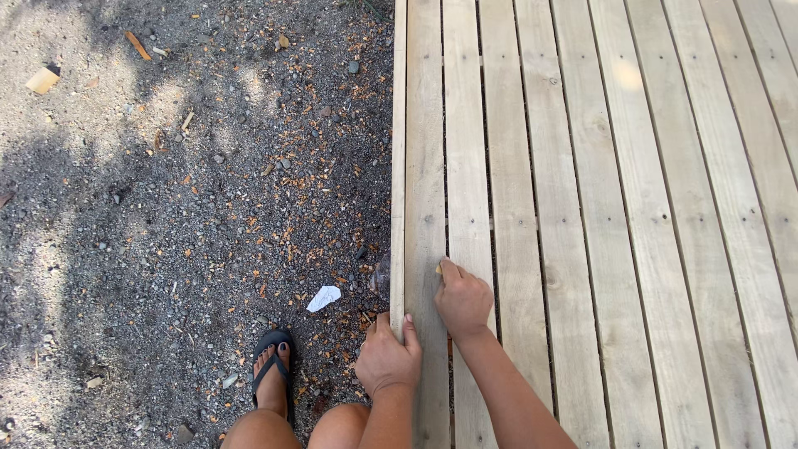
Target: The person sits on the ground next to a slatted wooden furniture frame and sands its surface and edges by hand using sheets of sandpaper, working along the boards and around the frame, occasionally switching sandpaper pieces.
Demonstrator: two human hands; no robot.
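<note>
Gravel lay beside the wooden deck (pixel 615 208). Left hand (pixel 388 357) curled over its edge board (pixel 425 166), bracing; right hand (pixel 463 299) closed, pressing something small and indistinct into the adjoining gap.

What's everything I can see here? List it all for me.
Deck: one, pale wooden slats with gaps, right half.
Gravel: dark grey ground strewn with wood chips, left half.
Paper scrap: one, white, on the gravel near the deck edge.
Wood offcut: one, pale, upper left.
Sandal: one, black, on a foot, bottom centre.
Left hand: grips the deck's edge board.
Right hand: presses a small pale thing, too hidden to name, at a gap between slats.
</note>
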